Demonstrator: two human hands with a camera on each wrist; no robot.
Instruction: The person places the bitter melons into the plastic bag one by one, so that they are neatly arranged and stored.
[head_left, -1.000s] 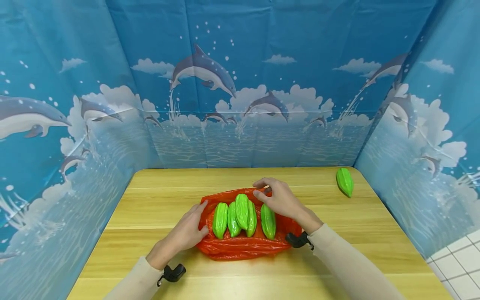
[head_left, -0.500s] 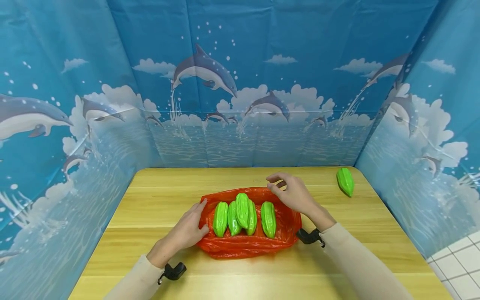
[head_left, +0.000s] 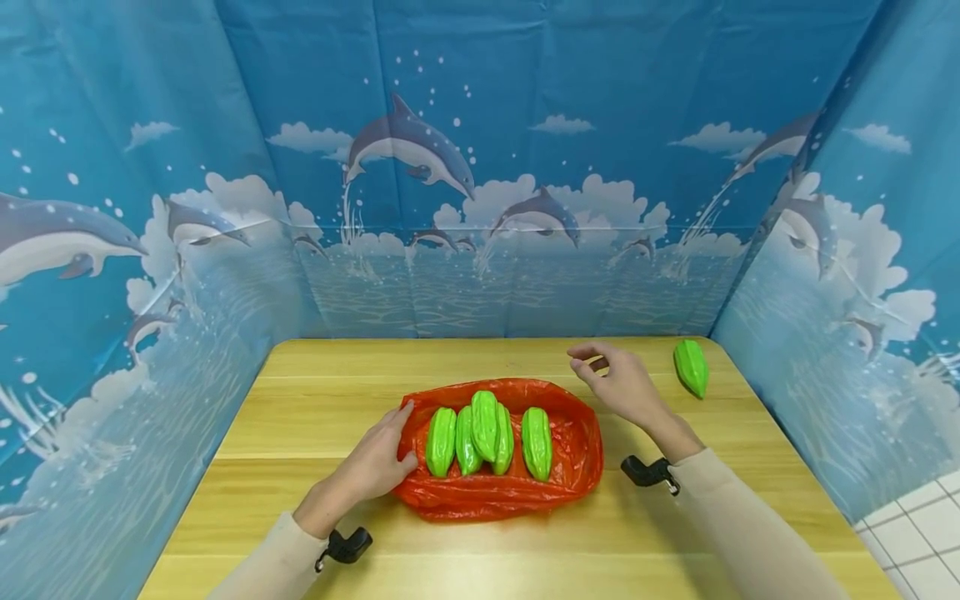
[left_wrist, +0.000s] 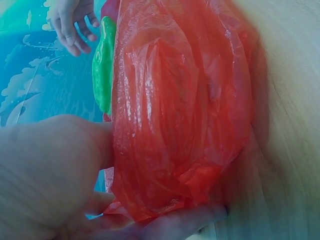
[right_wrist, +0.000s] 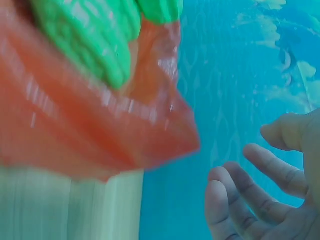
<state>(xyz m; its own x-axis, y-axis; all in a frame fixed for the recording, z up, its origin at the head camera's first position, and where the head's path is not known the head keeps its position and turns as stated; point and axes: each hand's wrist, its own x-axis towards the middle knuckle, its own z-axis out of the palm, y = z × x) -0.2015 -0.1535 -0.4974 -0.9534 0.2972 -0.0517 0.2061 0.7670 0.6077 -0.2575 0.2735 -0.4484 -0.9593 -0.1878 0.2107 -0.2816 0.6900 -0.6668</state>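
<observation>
In the head view a red plastic bag (head_left: 495,502) lies wide-mouthed on the table. Inside it sit several glossy green ribbed fruits (head_left: 537,443) that look like star fruit; one rests on top of others. My left hand (head_left: 375,457) holds the bag's left end, its thumb over the rim. In the left wrist view the bag (left_wrist: 175,110) fills the middle and hides part of that hand's fingers. My right hand (head_left: 624,385) hovers beyond the bag's back right side, fingers loosely bent around nothing. Another star fruit (head_left: 691,367) lies at the table's far right corner, right of that hand.
The wooden table (head_left: 315,383) has rounded back corners. A blue curtain (head_left: 480,283) printed with dolphins stands around its back and sides. White floor tiles (head_left: 918,525) show at the lower right.
My right hand has moved away from the bag's back rim, rightward toward the lone star fruit, uncovering the bag's right end. The left hand has stayed on the bag.
</observation>
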